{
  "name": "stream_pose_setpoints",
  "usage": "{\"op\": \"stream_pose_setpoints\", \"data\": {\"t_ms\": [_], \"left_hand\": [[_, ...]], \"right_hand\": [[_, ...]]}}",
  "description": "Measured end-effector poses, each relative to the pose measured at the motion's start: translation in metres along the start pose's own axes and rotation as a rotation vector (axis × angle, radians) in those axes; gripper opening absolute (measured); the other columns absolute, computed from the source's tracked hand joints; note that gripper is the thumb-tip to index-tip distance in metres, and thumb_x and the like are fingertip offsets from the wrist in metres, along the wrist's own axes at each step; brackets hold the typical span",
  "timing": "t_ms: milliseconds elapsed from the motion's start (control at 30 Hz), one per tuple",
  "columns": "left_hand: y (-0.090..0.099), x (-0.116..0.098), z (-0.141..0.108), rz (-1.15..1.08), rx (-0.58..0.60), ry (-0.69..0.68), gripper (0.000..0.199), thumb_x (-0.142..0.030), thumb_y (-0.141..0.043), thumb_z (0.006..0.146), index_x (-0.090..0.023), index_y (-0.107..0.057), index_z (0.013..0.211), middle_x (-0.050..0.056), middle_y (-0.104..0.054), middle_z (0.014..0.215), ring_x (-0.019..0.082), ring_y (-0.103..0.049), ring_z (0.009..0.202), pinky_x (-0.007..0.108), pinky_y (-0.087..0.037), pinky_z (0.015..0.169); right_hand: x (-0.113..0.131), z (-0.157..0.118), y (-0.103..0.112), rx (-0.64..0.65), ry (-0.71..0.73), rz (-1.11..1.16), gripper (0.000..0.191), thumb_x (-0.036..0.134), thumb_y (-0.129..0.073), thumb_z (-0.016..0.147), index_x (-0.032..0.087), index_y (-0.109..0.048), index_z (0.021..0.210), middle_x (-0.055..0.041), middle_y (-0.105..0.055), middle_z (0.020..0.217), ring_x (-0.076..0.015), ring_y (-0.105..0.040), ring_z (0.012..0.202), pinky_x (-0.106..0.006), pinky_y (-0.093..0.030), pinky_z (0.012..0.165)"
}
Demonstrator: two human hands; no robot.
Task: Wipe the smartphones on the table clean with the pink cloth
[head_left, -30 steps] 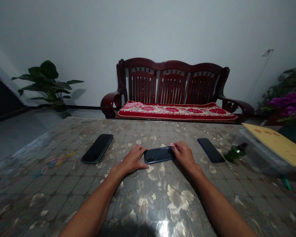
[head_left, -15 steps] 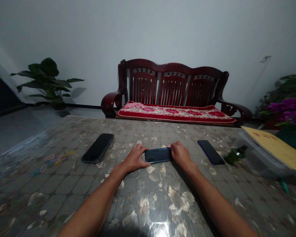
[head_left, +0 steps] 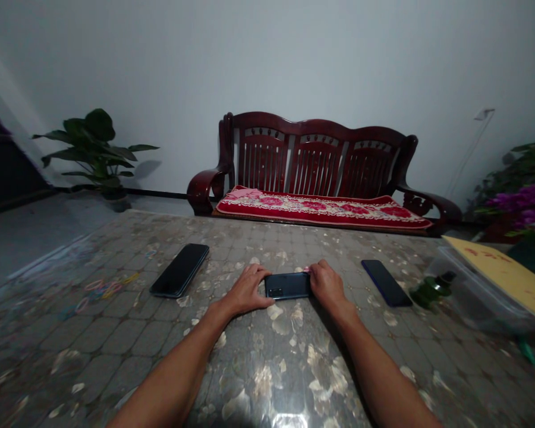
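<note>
Between my hands is a dark blue-grey smartphone [head_left: 289,286], its back facing me and its camera block at the left end. My left hand [head_left: 248,289] grips that left end, thumb at the lower corner and fingers at the upper one. At the right end, my right hand [head_left: 326,284] is closed with its fingertips on the phone's edge; a tiny pink spot shows there, too small to name. A black phone [head_left: 181,270] lies face up to the left. To the right rests another dark phone [head_left: 386,283] with a blue edge.
Loose coloured rubber bands [head_left: 109,288] lie on the patterned tabletop [head_left: 134,333] at left. On the right are a green bottle [head_left: 431,290] and a clear plastic box [head_left: 477,297] with a yellow sheet [head_left: 508,270] on top. A wooden bench [head_left: 316,157] stands beyond the table.
The whole view has shifted slightly, so everything sits a little lower and further right. Both hands keep their places at the ends of the phone.
</note>
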State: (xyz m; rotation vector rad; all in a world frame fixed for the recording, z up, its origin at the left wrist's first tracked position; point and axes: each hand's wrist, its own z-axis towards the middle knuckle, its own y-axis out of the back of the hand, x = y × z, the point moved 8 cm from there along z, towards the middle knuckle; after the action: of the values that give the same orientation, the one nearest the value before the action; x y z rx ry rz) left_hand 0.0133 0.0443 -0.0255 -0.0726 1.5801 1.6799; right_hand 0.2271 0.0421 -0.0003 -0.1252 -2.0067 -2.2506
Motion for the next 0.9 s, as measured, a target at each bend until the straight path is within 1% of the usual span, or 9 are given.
{"op": "stream_pose_setpoints", "data": {"t_ms": [200, 267, 400, 467, 567, 700, 767, 833, 900], "left_hand": [[-0.001, 0.001, -0.001, -0.009, 0.002, -0.007, 0.059, -0.028, -0.085, 0.062, -0.021, -0.068, 0.118, 0.009, -0.058, 0.122, 0.031, -0.055, 0.12, 0.043, -0.044, 0.109], [-0.001, 0.0, -0.001, -0.009, 0.002, -0.009, 0.059, -0.027, -0.085, 0.062, -0.019, -0.068, 0.118, 0.01, -0.058, 0.123, 0.031, -0.055, 0.12, 0.043, -0.044, 0.109], [-0.001, 0.0, 0.0, 0.001, 0.001, -0.006, 0.059, -0.028, -0.085, 0.063, -0.019, -0.068, 0.119, 0.011, -0.058, 0.123, 0.031, -0.054, 0.12, 0.044, -0.044, 0.109], [-0.001, 0.0, 0.0, 0.0, 0.004, -0.002, 0.059, -0.028, -0.084, 0.063, -0.02, -0.067, 0.119, 0.011, -0.058, 0.124, 0.031, -0.054, 0.12, 0.045, -0.043, 0.109], [-0.001, -0.001, 0.001, -0.003, 0.009, -0.002, 0.059, -0.028, -0.084, 0.063, -0.021, -0.067, 0.12, 0.01, -0.058, 0.125, 0.031, -0.054, 0.121, 0.044, -0.043, 0.11], [-0.001, -0.002, 0.0, -0.003, 0.009, -0.004, 0.057, -0.028, -0.082, 0.064, -0.02, -0.068, 0.119, 0.01, -0.058, 0.124, 0.031, -0.054, 0.12, 0.043, -0.043, 0.11], [-0.001, -0.002, 0.0, -0.006, 0.008, -0.009, 0.057, -0.027, -0.082, 0.065, -0.022, -0.068, 0.12, 0.009, -0.059, 0.123, 0.031, -0.055, 0.12, 0.044, -0.044, 0.109], [-0.001, -0.002, 0.0, -0.01, 0.009, -0.01, 0.058, -0.028, -0.082, 0.065, -0.024, -0.068, 0.12, 0.008, -0.059, 0.123, 0.031, -0.055, 0.12, 0.044, -0.044, 0.109], [-0.001, -0.001, 0.001, -0.011, 0.01, -0.004, 0.059, -0.029, -0.083, 0.064, -0.024, -0.068, 0.12, 0.009, -0.059, 0.125, 0.032, -0.055, 0.12, 0.045, -0.044, 0.109]], "right_hand": [[0.035, -0.003, -0.008, 0.019, 0.148, 0.065, 0.029, 0.017, -0.045, 0.102, 0.02, -0.073, 0.108, -0.0085, -0.066, 0.108, -0.0179, -0.061, 0.097, -0.025, -0.039, 0.078], [0.035, -0.003, -0.007, 0.021, 0.15, 0.065, 0.028, 0.017, -0.046, 0.101, 0.021, -0.073, 0.108, -0.008, -0.066, 0.108, -0.0179, -0.062, 0.097, -0.025, -0.038, 0.077], [0.012, 0.0, -0.003, 0.012, 0.03, 0.004, 0.029, 0.015, -0.046, 0.1, 0.018, -0.074, 0.104, -0.0103, -0.066, 0.108, -0.0191, -0.062, 0.094, -0.026, -0.038, 0.075], [0.006, 0.001, -0.003, 0.012, 0.005, -0.015, 0.028, 0.015, -0.046, 0.1, 0.018, -0.074, 0.103, -0.0114, -0.067, 0.108, -0.0198, -0.062, 0.094, -0.027, -0.038, 0.074], [0.018, 0.0, -0.005, 0.007, 0.054, 0.006, 0.029, 0.016, -0.045, 0.102, 0.018, -0.073, 0.106, -0.0108, -0.067, 0.109, -0.0194, -0.062, 0.096, -0.026, -0.038, 0.076], [0.049, -0.005, -0.008, -0.001, 0.212, 0.065, 0.03, 0.019, -0.043, 0.104, 0.021, -0.073, 0.107, -0.0081, -0.066, 0.109, -0.0184, -0.06, 0.099, -0.025, -0.038, 0.079], [0.058, -0.007, -0.008, 0.002, 0.263, 0.08, 0.03, 0.02, -0.044, 0.105, 0.022, -0.073, 0.107, -0.0074, -0.066, 0.108, -0.0182, -0.059, 0.099, -0.025, -0.038, 0.08], [0.054, -0.007, -0.008, 0.009, 0.241, 0.072, 0.03, 0.018, -0.045, 0.103, 0.022, -0.074, 0.106, -0.0076, -0.066, 0.107, -0.0183, -0.059, 0.097, -0.025, -0.037, 0.079], [0.043, -0.005, -0.006, 0.014, 0.171, 0.048, 0.029, 0.016, -0.046, 0.102, 0.021, -0.074, 0.106, -0.0086, -0.066, 0.107, -0.0189, -0.06, 0.096, -0.026, -0.037, 0.078]]}}
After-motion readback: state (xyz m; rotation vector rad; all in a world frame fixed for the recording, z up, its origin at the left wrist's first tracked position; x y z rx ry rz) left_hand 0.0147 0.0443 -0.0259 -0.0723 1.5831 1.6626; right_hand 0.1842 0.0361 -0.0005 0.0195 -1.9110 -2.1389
